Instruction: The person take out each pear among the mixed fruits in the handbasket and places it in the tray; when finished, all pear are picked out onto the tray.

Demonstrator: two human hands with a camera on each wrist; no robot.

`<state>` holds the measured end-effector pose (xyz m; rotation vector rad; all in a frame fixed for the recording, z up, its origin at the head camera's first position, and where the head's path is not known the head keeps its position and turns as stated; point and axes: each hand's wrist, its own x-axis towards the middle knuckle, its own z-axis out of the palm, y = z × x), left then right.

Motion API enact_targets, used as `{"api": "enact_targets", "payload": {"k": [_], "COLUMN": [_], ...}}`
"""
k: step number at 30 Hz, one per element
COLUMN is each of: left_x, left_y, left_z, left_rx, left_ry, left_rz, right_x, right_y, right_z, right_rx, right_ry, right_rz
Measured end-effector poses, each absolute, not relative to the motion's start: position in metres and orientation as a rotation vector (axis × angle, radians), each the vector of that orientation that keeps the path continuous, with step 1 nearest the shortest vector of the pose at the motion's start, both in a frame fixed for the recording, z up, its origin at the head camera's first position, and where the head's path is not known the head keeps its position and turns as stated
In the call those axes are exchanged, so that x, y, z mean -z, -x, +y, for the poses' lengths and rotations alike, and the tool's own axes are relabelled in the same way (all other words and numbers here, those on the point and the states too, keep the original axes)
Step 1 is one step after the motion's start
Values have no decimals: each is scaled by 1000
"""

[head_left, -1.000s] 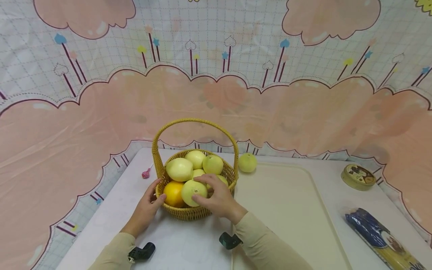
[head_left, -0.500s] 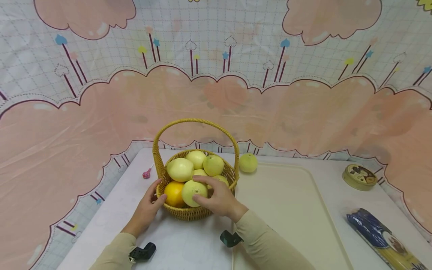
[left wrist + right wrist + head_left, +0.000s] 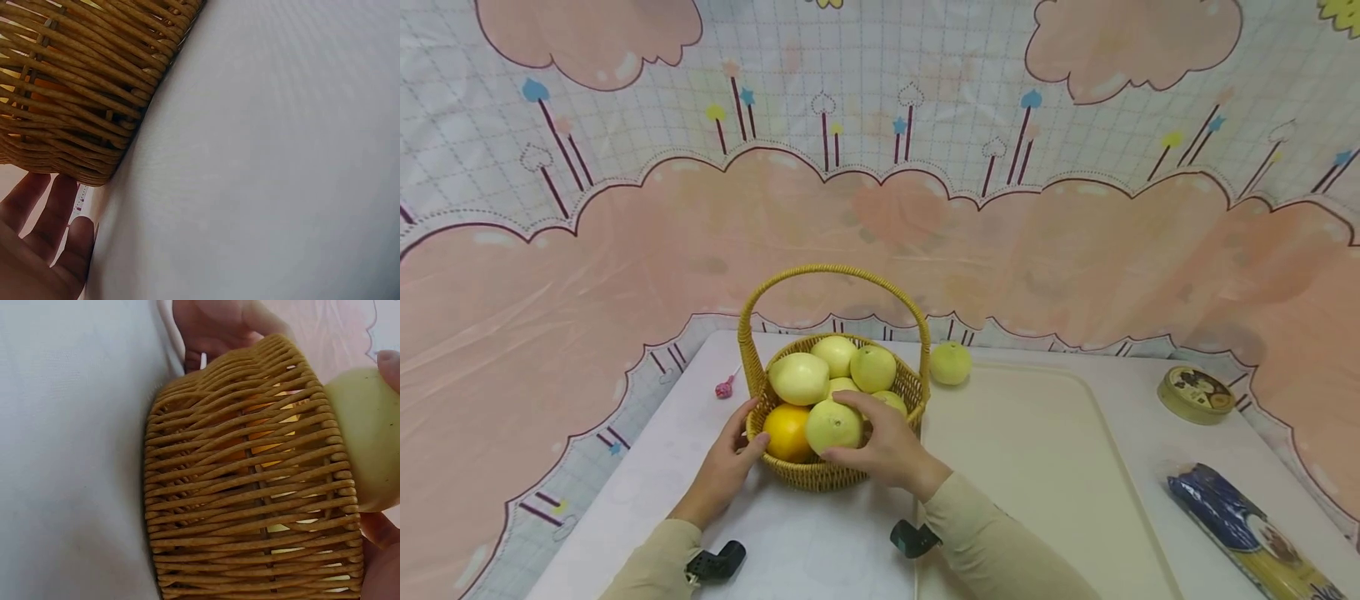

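A wicker basket (image 3: 820, 477) with a tall arched handle holds several pale yellow-green fruits (image 3: 801, 378) and one orange (image 3: 787, 433). My right hand (image 3: 889, 440) grips a pale green round fruit (image 3: 835, 427) at the basket's front, fingers over its top and thumb below. In the right wrist view, this pale green fruit (image 3: 365, 440) bulges past the rim. My left hand (image 3: 726, 457) rests against the basket's left side, its thumb by the rim near the orange. Seen from the left wrist, the fingers (image 3: 59, 203) are fairly straight, two tips touching the wicker.
Behind the basket's right side sits a loose green fruit (image 3: 951, 363). A cream tray (image 3: 1030, 467) lies to the right. Farther right are a round tin (image 3: 1197, 394) and a blue-and-yellow packet (image 3: 1255, 533). A pink lollipop (image 3: 724, 388) lies on the left; a patterned curtain hangs behind.
My right thumb has slid from the fruit's face to its lower edge. The fruit has shifted slightly to the right. My left hand and the basket stay where they were.
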<state>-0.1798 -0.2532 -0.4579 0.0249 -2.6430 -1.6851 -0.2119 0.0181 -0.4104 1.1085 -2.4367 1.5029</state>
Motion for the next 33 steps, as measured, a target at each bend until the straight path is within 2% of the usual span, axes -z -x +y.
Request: {"api": "enact_targets", "payload": {"k": [9, 17, 33], "left_x": [460, 461, 459], "left_y": [179, 181, 181], "left_z": [-253, -253, -253], "left_rx": [1640, 1651, 1649], "left_ry": [1, -4, 4], "left_rz": [-2637, -2639, -2647], "right_x": [403, 394, 396], "right_y": [203, 197, 207], "right_z": [38, 77, 165], "right_rx": [-1481, -1436, -1328], "right_ry": [-1121, -1106, -829], "right_rz": [-2356, -2298, -2439]}}
